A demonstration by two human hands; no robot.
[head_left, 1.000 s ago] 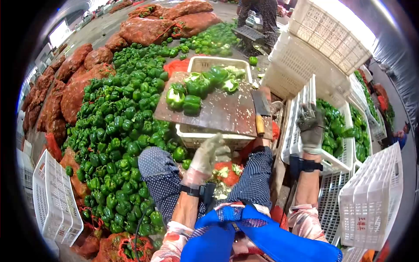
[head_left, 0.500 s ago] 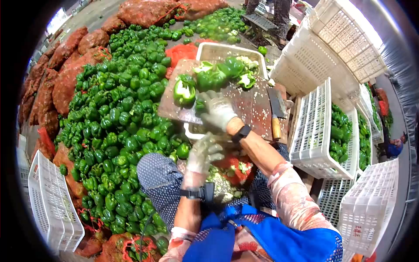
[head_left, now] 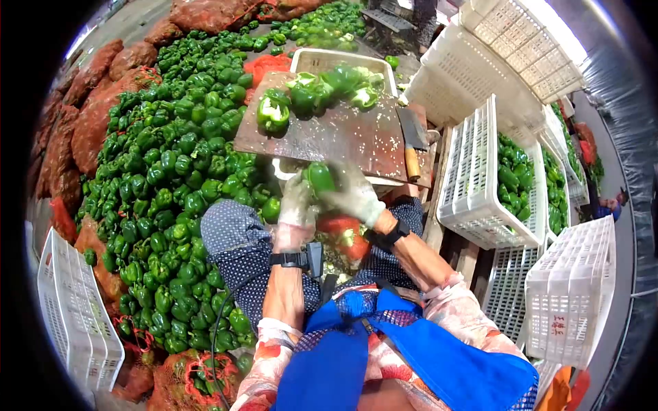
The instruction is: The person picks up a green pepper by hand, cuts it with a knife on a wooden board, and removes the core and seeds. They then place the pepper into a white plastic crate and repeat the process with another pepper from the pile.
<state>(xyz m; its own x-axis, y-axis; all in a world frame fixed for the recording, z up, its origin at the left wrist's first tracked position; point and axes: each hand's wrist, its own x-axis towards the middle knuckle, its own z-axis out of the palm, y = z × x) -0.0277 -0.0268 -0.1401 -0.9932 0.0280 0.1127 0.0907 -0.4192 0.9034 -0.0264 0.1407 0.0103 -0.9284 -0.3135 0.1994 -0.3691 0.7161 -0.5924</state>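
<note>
My left hand (head_left: 298, 200), in a whitish glove, is closed on a green bell pepper (head_left: 319, 179) just off the near edge of the wooden cutting board (head_left: 336, 140). To the right of the pepper, my gloved right hand (head_left: 358, 197) is smeared by motion; its fingers cannot be made out clearly. Cut bell peppers (head_left: 312, 94) lie along the far side of the board, with a halved one (head_left: 273, 113) at its left. Pale seeds are scattered over the wood. A cleaver (head_left: 411, 140) with a wooden handle rests at the right edge.
A large heap of green bell peppers (head_left: 171, 178) covers the floor at left, with red mesh sacks (head_left: 92, 140) behind. Under the board is a white tub (head_left: 343, 60). White crates (head_left: 473, 185) stand at right, some holding peppers; another crate (head_left: 79, 315) is at lower left.
My right hand has come back off the board towards my left hand. The left hand has risen slightly and now has a pepper. The whole view has shifted a little.
</note>
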